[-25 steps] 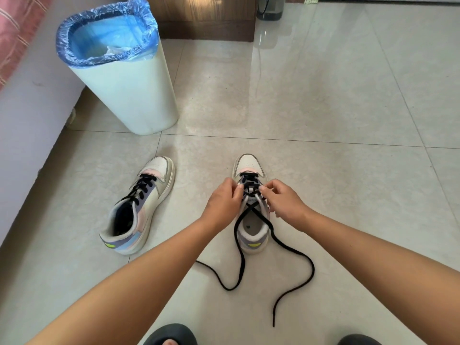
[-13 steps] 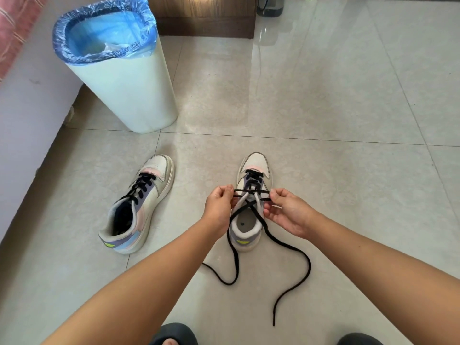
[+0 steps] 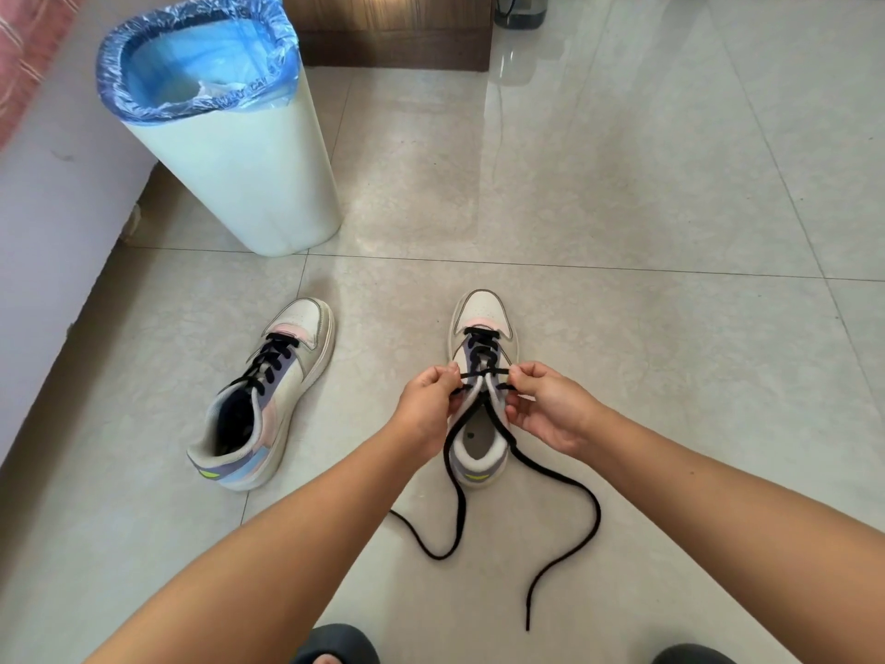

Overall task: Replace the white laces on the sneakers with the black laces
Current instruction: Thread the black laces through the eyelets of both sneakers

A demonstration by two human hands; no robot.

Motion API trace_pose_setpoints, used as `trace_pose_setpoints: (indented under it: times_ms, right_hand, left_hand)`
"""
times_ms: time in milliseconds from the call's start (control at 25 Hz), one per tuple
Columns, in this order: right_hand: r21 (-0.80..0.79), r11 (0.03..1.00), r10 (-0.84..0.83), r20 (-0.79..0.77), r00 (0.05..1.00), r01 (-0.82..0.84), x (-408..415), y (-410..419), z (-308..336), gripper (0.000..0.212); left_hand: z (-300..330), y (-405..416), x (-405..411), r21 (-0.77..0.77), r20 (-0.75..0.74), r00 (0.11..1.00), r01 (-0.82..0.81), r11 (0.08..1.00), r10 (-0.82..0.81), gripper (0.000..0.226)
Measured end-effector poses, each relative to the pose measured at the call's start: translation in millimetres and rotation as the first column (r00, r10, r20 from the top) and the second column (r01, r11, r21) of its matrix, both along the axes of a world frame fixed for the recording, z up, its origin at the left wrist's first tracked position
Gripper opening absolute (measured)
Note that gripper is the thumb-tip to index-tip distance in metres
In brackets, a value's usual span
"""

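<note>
Both hands are on the right sneaker (image 3: 483,323) on the floor: left hand (image 3: 427,410) and right hand (image 3: 550,408) each pinch the black lace (image 3: 565,481) near its top eyelets, loose ends trailing. The other sneaker (image 3: 268,400) sits left, laced black.

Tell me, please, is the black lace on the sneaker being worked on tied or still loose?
Loose. The black lace trails in two free ends on the floor behind the sneaker, with no knot.

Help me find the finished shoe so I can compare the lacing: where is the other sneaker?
In the head view, the other sneaker lies on the floor tiles left of the left hand, just in front of the white bin.
</note>
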State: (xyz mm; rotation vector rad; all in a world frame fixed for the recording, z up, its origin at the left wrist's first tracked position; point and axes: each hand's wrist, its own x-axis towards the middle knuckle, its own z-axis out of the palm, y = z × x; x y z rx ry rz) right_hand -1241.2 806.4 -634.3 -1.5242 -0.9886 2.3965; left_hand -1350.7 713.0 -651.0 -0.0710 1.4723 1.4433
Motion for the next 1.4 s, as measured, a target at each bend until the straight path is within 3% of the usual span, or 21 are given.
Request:
trace_pose_setpoints:
  times_ms: [80,200,240,320,400,480,600,680,760,880,960,1000,1080,1120,1160,1240,1320,1360,1400]
  right_hand:
    - [0.091,0.995,0.034,0.062,0.998,-0.040,-5,-2,-1,0.022]
    - [0.232,0.935,0.221,0.211,0.952,-0.269,-14,6,5,0.022]
    - [0.241,0.922,0.251,0.228,0.941,-0.304,-14,8,5,0.022]
    - [0.207,0.945,0.220,0.176,0.960,-0.254,-11,9,1,0.023]
    - [0.123,0.987,0.098,0.061,0.993,-0.104,-6,6,-3,0.024]
    - [0.072,0.997,0.014,0.016,1.000,-0.015,-5,2,-7,0.025]
    - [0.040,0.997,-0.063,0.003,0.998,0.062,-7,-4,-10,0.025]
    - [0.100,0.993,-0.061,0.035,0.998,0.057,-8,-3,-8,0.021]
    - [0.269,0.956,0.062,0.216,0.974,-0.121,-5,1,-2,0.014]
    - [0.361,0.789,0.277,0.513,0.813,-0.496,10,-7,2,0.053]
    - [0.322,0.655,0.440,0.573,0.692,-0.684,21,-23,3,0.059]
    - [0.296,0.607,0.488,0.593,0.640,-0.737,26,-28,1,0.053]
    - [0.306,0.546,0.475,0.653,0.590,-0.779,31,-29,1,0.041]
    - [0.339,0.520,0.438,0.682,0.585,-0.784,32,-25,4,0.035]
    - [0.366,0.504,0.409,0.697,0.590,-0.782,33,-21,8,0.029]
    - [0.384,0.571,0.424,0.618,0.662,-0.725,34,-20,19,0.021]
    - [0.230,0.764,0.495,0.389,0.777,-0.603,33,-27,32,0.026]
    - [0.116,0.826,0.504,0.287,0.815,-0.551,31,-32,39,0.030]
    - [0.023,0.853,0.504,0.224,0.834,-0.521,28,-36,45,0.031]
  left_hand:
    - [1,4,-2,-0.063,-0.046,0.998,0.032,0.998,-0.035,0.029]
    - [11,12,-20,-0.255,-0.233,0.889,0.336,0.907,-0.395,0.027]
    - [12,12,-22,-0.270,-0.241,0.861,0.384,0.883,-0.448,0.027]
    - [9,7,-16,-0.191,-0.156,0.915,0.341,0.920,-0.372,0.027]
    - [5,-1,-4,-0.087,-0.014,0.987,0.159,0.983,-0.160,0.027]
    - [-1,-4,1,-0.052,0.048,0.998,0.035,0.998,-0.032,0.028]
    - [-3,-4,2,-0.031,0.066,0.998,0.010,0.999,-0.008,0.027]
    - [-2,-5,2,-0.024,0.047,0.997,0.062,0.998,-0.061,0.025]
    - [2,-8,-8,-0.055,-0.024,0.992,0.124,0.991,-0.126,0.022]
    - [6,-18,-26,-0.206,-0.210,0.948,0.198,0.958,-0.240,0.011]
    - [9,-33,-23,-0.314,-0.313,0.846,0.338,0.887,-0.432,0.014]
    - [8,-41,-14,-0.387,-0.364,0.736,0.439,0.811,-0.571,0.018]
    - [4,-55,9,-0.554,-0.418,0.446,0.566,0.611,-0.792,0.030]
    - [6,-57,17,-0.604,-0.432,0.360,0.566,0.562,-0.827,0.035]
    - [9,-55,22,-0.625,-0.441,0.339,0.549,0.555,-0.831,0.038]
    - [25,-48,19,-0.617,-0.461,0.378,0.514,0.596,-0.803,0.038]
    - [47,-46,21,-0.552,-0.540,0.363,0.530,0.644,-0.760,0.030]
    - [57,-48,25,-0.537,-0.588,0.261,0.582,0.611,-0.766,0.026]
    - [68,-52,32,-0.535,-0.619,0.111,0.665,0.521,-0.778,0.025]
